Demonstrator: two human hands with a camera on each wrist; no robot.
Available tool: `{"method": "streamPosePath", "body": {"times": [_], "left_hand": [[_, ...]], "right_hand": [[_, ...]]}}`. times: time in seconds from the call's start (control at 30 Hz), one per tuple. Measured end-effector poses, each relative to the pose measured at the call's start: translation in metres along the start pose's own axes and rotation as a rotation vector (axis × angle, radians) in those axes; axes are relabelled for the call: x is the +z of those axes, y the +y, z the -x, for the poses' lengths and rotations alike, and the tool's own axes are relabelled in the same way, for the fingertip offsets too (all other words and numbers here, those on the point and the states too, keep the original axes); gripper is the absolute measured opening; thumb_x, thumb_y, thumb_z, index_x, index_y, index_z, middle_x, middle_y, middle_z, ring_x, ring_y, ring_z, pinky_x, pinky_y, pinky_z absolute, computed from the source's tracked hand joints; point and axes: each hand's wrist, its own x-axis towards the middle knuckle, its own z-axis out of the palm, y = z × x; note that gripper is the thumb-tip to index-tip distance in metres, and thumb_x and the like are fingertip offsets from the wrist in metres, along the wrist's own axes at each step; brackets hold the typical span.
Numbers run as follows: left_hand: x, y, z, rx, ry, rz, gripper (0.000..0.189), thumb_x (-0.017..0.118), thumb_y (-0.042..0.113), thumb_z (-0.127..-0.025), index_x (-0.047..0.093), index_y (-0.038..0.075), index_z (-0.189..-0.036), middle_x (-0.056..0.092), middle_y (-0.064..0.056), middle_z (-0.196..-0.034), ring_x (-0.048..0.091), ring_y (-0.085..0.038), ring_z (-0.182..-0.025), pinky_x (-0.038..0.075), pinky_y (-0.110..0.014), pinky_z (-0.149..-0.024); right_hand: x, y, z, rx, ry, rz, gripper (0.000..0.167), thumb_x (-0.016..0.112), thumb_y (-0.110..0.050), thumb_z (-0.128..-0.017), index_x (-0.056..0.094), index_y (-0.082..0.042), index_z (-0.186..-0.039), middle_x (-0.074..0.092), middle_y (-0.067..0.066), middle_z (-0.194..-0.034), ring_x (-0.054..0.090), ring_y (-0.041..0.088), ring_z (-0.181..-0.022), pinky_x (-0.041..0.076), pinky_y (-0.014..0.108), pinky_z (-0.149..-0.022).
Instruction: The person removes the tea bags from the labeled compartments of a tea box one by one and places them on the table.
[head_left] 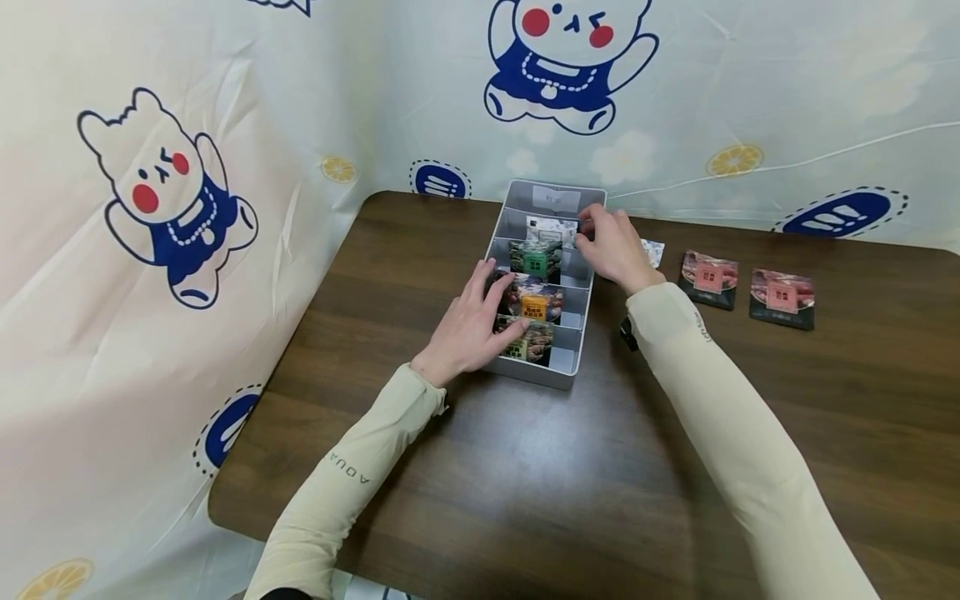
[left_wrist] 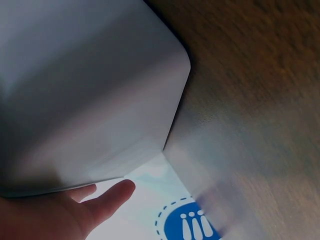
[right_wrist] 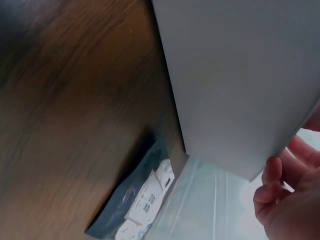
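A grey divided box (head_left: pixel 536 375) stands on the table with sachets upright in its compartments. My left hand (head_left: pixel 468 325) rests over its left rim, fingers spread across an orange-labelled sachet (head_left: pixel 547 302) and a light-green-labelled sachet (head_left: pixel 536 346). In the left wrist view, part of that hand (left_wrist: pixel 100 207) shows beyond the box wall. My right hand (head_left: pixel 615 246) reaches over the right rim, its thumb and forefinger pinching the right end of a white sachet (head_left: pixel 551 230) in the second compartment from the back. A green-labelled sachet (head_left: pixel 535 260) stands just in front of it.
Right of the box lie two pink-labelled sachets (head_left: pixel 708 279) on the wooden table (head_left: pixel 465 500). Another white sachet (head_left: pixel 653 252) lies partly behind my right hand. The farthest compartment holds a pale paper label (head_left: pixel 557 198). A printed curtain (head_left: pixel 420 100) hangs behind the table.
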Motion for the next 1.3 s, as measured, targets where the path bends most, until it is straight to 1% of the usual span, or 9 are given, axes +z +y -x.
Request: {"method": "streamPosePath", "body": {"times": [0.17,0.3,0.37,0.47,0.53,0.6,0.93,1.13,1.3], "left_hand": [[0.0005,0.0004,-0.0004,0.003,-0.002,-0.004,0.073,0.042,0.061,-0.094,0.028,0.019,-0.152,0.007,-0.009,-0.163,0.005,-0.024,-0.152,0.037,-0.058,-0.106],[0.0007,0.0004,-0.0007,-0.003,-0.005,-0.006,0.074,0.042,0.062,-0.093,0.028,0.02,-0.152,0.007,-0.009,-0.163,0.004,-0.024,-0.152,0.036,-0.058,-0.107],[0.0006,0.0004,-0.0009,-0.007,-0.006,-0.008,0.074,0.041,0.062,-0.093,0.028,0.02,-0.152,0.007,-0.008,-0.163,0.004,-0.023,-0.152,0.036,-0.058,-0.107],[0.0004,0.0004,-0.001,-0.013,-0.01,-0.011,0.074,0.041,0.063,-0.093,0.028,0.02,-0.152,0.007,-0.007,-0.163,0.005,-0.023,-0.152,0.037,-0.057,-0.107],[0.0001,0.0005,-0.0009,-0.014,-0.013,-0.009,0.074,0.041,0.063,-0.093,0.028,0.02,-0.152,0.006,-0.007,-0.163,0.005,-0.023,-0.152,0.036,-0.056,-0.108],[-0.0002,0.0007,-0.0009,-0.014,-0.016,-0.005,0.074,0.041,0.063,-0.093,0.028,0.02,-0.152,0.006,-0.007,-0.163,0.004,-0.024,-0.152,0.036,-0.056,-0.108],[-0.0008,0.0008,-0.0004,-0.013,-0.009,-0.005,0.073,0.042,0.062,-0.093,0.029,0.02,-0.151,0.008,-0.008,-0.163,0.006,-0.024,-0.152,0.037,-0.057,-0.107],[-0.0007,0.0007,-0.0002,-0.008,-0.003,-0.006,0.073,0.043,0.061,-0.093,0.029,0.019,-0.151,0.008,-0.009,-0.163,0.008,-0.027,-0.151,0.037,-0.057,-0.107],[-0.0005,0.0013,-0.0003,-0.009,-0.003,-0.009,0.073,0.043,0.061,-0.093,0.029,0.019,-0.152,0.008,-0.009,-0.163,0.007,-0.026,-0.151,0.037,-0.057,-0.107]], "right_hand": [[0.0031,-0.0023,-0.0023,0.041,0.015,-0.009,0.039,0.053,-0.02,-0.097,0.051,-0.003,-0.132,0.064,0.019,-0.123,0.047,0.034,-0.11,0.042,0.049,-0.09],[0.005,-0.0024,-0.0036,0.067,0.025,-0.032,0.041,0.054,-0.021,-0.096,0.051,-0.005,-0.134,0.064,0.017,-0.124,0.048,0.034,-0.114,0.042,0.049,-0.092],[0.0055,-0.0021,-0.0041,0.07,0.033,-0.042,0.041,0.054,-0.021,-0.096,0.051,-0.006,-0.133,0.064,0.016,-0.124,0.048,0.034,-0.116,0.039,0.05,-0.096],[0.0062,-0.002,-0.0046,0.07,0.043,-0.042,0.04,0.055,-0.022,-0.095,0.053,-0.006,-0.132,0.065,0.015,-0.122,0.047,0.034,-0.117,0.031,0.049,-0.103],[0.0069,-0.0017,-0.0049,0.071,0.048,-0.042,0.039,0.056,-0.022,-0.095,0.054,-0.007,-0.131,0.066,0.014,-0.12,0.047,0.033,-0.115,0.026,0.048,-0.104],[0.0077,-0.0017,-0.005,0.071,0.049,-0.039,0.038,0.057,-0.023,-0.095,0.055,-0.007,-0.129,0.067,0.013,-0.118,0.047,0.032,-0.112,0.025,0.047,-0.102],[0.0088,-0.0013,-0.0036,0.014,0.044,-0.006,0.03,0.058,-0.024,-0.095,0.062,-0.008,-0.12,0.069,0.013,-0.106,0.049,0.03,-0.102,0.024,0.047,-0.095],[0.0084,-0.0022,-0.0026,-0.029,0.025,0.045,0.026,0.056,-0.024,-0.097,0.066,-0.009,-0.115,0.07,0.012,-0.107,0.048,0.03,-0.098,0.024,0.046,-0.091],[0.0087,-0.004,-0.0028,-0.037,0.024,0.064,0.024,0.055,-0.023,-0.097,0.066,-0.009,-0.113,0.07,0.011,-0.107,0.048,0.029,-0.095,0.025,0.046,-0.09]]}}
